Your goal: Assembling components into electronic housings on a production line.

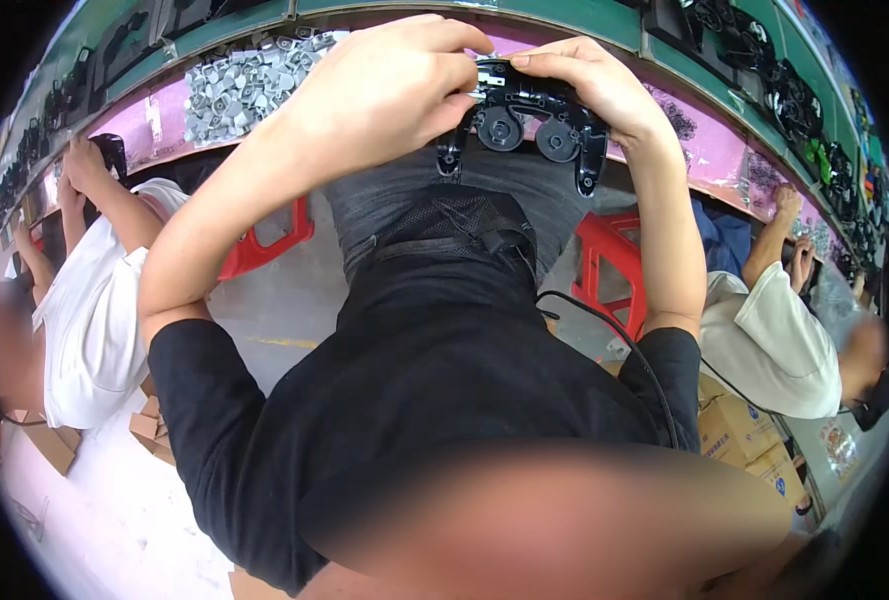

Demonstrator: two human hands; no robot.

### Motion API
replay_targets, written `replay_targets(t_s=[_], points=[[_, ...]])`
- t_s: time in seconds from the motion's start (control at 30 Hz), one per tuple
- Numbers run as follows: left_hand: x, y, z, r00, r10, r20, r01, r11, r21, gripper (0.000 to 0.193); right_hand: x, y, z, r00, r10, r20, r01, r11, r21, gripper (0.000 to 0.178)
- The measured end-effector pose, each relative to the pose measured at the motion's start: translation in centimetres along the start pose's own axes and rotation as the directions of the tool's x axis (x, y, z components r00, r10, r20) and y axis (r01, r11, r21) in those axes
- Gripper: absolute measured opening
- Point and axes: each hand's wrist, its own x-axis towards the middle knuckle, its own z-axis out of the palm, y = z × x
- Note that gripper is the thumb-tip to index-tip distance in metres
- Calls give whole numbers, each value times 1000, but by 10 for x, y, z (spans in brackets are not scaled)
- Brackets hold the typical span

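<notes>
I hold a black plastic part (529, 125) with two round gear-like discs and two curved legs, just above my lap at the edge of the pink worktop (709, 150). My left hand (384, 90) grips its left end with the fingers curled over it. On the right end my right hand (589, 85) closes, thumb pressing on the top edge. A small metal piece shows between my fingers at the part's upper left.
A heap of small grey plastic pieces (239, 90) lies on the pink worktop to the left. Black parts sit on the green belt (764, 60) beyond. Persons in white shirts work on both sides (94, 300) (779, 340). Red stools (614, 270) and cardboard boxes (739, 425) stand on the floor.
</notes>
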Motion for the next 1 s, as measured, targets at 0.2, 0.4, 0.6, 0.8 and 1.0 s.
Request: replay_targets(t_s=[0.2,0.4,0.6,0.8,1.0], points=[[-5,4,-6,992,74,100,-84,991,106,16,1,-2,24,1000,-4,-13,4,1000,-21,31],[1,-1,6,993,119,14,-120,992,27,13,3,-3,9,995,90,38,-92,994,58,28],[6,1,9,999,34,2,-34,999,-4,12,8,13,-4,991,137,-3,-136,984,119,29],[13,2,18,999,-40,10,41,998,-41,10,6,14,-16,993,115,-18,-112,984,137,29],[15,1,7,992,-124,28,127,981,-143,12,3,16,-27,998,47,-31,-44,996,76,29]])
